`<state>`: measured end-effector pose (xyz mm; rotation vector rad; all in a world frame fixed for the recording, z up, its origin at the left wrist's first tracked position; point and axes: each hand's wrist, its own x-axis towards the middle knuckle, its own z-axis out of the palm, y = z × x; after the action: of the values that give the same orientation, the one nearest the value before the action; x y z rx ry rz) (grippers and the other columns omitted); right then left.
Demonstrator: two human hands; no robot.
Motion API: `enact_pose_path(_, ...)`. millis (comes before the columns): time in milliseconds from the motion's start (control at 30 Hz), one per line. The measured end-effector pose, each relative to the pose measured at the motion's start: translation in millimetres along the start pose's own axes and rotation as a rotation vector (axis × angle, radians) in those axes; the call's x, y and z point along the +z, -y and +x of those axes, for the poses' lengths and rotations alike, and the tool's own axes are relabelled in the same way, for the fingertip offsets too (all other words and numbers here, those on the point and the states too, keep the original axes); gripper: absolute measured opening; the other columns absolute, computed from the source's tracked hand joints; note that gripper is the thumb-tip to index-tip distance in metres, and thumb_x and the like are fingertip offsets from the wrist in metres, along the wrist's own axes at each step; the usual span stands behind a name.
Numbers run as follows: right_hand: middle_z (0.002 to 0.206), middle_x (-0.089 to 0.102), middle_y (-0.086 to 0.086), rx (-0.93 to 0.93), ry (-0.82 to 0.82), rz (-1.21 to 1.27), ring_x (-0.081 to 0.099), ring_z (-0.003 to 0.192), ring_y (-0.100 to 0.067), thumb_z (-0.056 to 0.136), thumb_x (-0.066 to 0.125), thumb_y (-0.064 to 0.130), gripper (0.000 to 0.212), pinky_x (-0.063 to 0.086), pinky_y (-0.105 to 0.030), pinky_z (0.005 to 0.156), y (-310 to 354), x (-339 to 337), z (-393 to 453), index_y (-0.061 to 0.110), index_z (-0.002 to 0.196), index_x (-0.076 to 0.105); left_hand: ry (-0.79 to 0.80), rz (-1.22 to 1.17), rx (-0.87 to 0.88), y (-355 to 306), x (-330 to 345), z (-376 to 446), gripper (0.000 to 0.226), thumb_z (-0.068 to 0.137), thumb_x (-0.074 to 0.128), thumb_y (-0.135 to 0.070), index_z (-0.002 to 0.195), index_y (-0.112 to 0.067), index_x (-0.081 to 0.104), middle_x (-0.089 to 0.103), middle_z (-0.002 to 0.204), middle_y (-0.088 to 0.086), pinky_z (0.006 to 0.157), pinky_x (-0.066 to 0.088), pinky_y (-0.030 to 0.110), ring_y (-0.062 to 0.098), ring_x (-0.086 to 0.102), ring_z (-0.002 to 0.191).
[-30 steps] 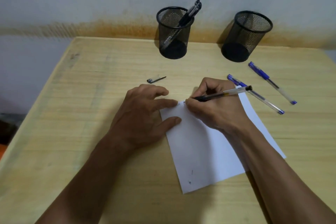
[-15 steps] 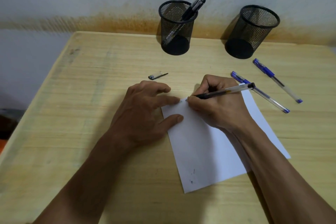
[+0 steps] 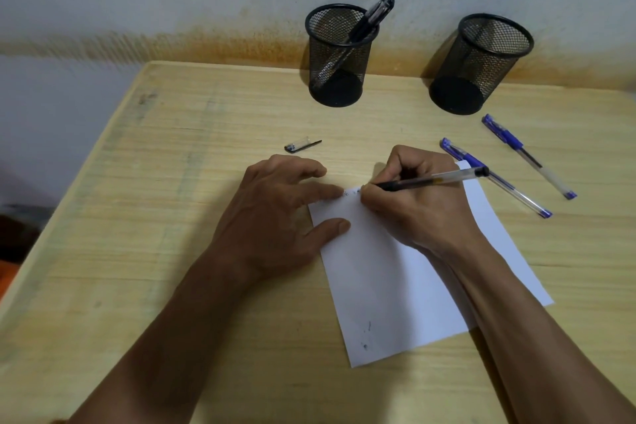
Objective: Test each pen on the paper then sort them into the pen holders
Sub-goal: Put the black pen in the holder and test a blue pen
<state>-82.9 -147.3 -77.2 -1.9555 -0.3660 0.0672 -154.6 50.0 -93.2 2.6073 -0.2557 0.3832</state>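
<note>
My right hand (image 3: 423, 206) grips a black pen (image 3: 433, 180) with its tip down on the top edge of the white paper (image 3: 395, 286). Small marks show beside the tip. My left hand (image 3: 278, 213) lies flat, fingers spread, pressing the paper's top left corner. Two blue pens lie to the right: one (image 3: 499, 179) partly under the paper's corner, the other (image 3: 528, 155) farther right. The left mesh holder (image 3: 339, 55) has black pens standing in it. The right mesh holder (image 3: 478, 62) looks empty.
A loose pen cap (image 3: 302, 144) lies on the wooden table (image 3: 172, 200) behind my left hand. Both holders stand at the table's back edge against the stained wall. The table's left edge drops off to the floor.
The pen tip has moved slightly right along the paper's top edge, leaving small marks. My left hand stays put. The view has shifted a little.
</note>
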Motion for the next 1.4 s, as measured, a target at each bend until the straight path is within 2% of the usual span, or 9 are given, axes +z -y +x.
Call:
enact_pose_path(233,0.062,0.066,-0.012,0.005,-0.025,0.007,0.057,0.058,-0.017,0.066,0.075,0.015,0.018,0.045,-0.035,0.052,0.0,1.6,-0.7,0.007,0.061,0.061,0.002,0.000,0.002,1.1,0.9,-0.3,0.045,0.079,0.060,-0.062,0.112,-0.033,0.071,0.063,0.123,-0.006,0.100,0.041,0.047,0.018,0.055,0.118)
enact_pose_path(333,0.062,0.067,-0.012,-0.004,-0.037,0.000,0.060,0.058,-0.024,0.069,0.077,0.009,0.017,0.047,-0.036,0.051,-0.4,1.6,-0.1,0.005,0.063,0.062,-0.007,-0.003,0.006,1.1,0.5,-0.5,0.044,0.079,0.061,-0.061,0.111,-0.032,0.072,0.064,0.122,-0.005,0.100,0.042,0.047,0.019,0.056,0.118)
enact_pose_path(467,0.061,0.064,-0.012,-0.027,-0.032,-0.019,0.054,0.054,-0.013,0.071,0.077,0.000,0.020,0.042,-0.028,0.049,0.1,1.4,-1.0,0.003,0.062,0.060,-0.011,-0.007,0.003,1.1,1.4,-0.6,0.044,0.079,0.062,-0.061,0.111,-0.033,0.072,0.063,0.123,-0.005,0.100,0.041,0.047,0.019,0.055,0.118)
enact_pose_path(667,0.058,0.060,-0.016,0.016,-0.044,0.090,0.054,0.053,-0.019,0.070,0.073,-0.004,0.018,0.045,-0.036,0.051,-1.4,0.5,-1.2,0.001,0.064,0.056,0.004,0.004,-0.006,1.0,1.1,-0.9,0.044,0.080,0.061,-0.061,0.113,-0.034,0.071,0.063,0.124,-0.006,0.102,0.040,0.044,0.017,0.054,0.119)
enact_pose_path(833,0.058,0.062,-0.011,-0.014,-0.031,-0.002,0.054,0.054,-0.016,0.069,0.074,0.000,0.018,0.044,-0.035,0.050,-0.5,-0.1,-2.2,0.004,0.062,0.058,0.007,0.007,-0.006,1.6,1.3,-1.0,0.045,0.080,0.059,-0.062,0.113,-0.034,0.071,0.062,0.124,-0.007,0.103,0.039,0.041,0.016,0.053,0.119)
enact_pose_path(1000,0.059,0.063,-0.012,-0.010,-0.042,0.029,0.057,0.055,-0.024,0.069,0.073,0.001,0.016,0.049,-0.041,0.051,-0.9,-0.2,-2.7,0.004,0.064,0.058,0.004,0.005,0.001,1.9,1.7,-0.6,0.045,0.080,0.060,-0.062,0.112,-0.033,0.072,0.063,0.124,-0.006,0.101,0.041,0.045,0.017,0.055,0.118)
enact_pose_path(1100,0.058,0.061,-0.014,-0.012,-0.045,0.021,0.053,0.054,-0.017,0.068,0.073,-0.003,0.018,0.043,-0.035,0.050,0.9,-1.4,-3.1,0.002,0.062,0.057,0.003,0.004,0.001,1.6,1.5,-0.9,0.045,0.080,0.061,-0.062,0.113,-0.033,0.071,0.063,0.124,-0.006,0.101,0.041,0.045,0.018,0.055,0.118)
enact_pose_path(1267,0.060,0.063,-0.013,-0.008,-0.037,-0.013,0.057,0.055,-0.022,0.071,0.075,-0.004,0.019,0.047,-0.036,0.051,3.2,-1.8,-4.2,0.003,0.064,0.059,0.004,0.003,0.000,2.1,2.0,-0.6,0.046,0.079,0.060,-0.063,0.112,-0.033,0.071,0.063,0.124,-0.006,0.101,0.041,0.045,0.017,0.055,0.118)
enact_pose_path(1400,0.061,0.063,-0.012,-0.006,-0.061,-0.015,0.054,0.055,-0.011,0.072,0.075,-0.002,0.018,0.045,-0.027,0.051,5.4,-1.3,-4.3,0.003,0.064,0.059,-0.010,0.000,0.002,2.1,1.8,-0.9,0.046,0.079,0.061,-0.062,0.112,-0.032,0.072,0.063,0.123,-0.005,0.101,0.041,0.044,0.017,0.055,0.117)
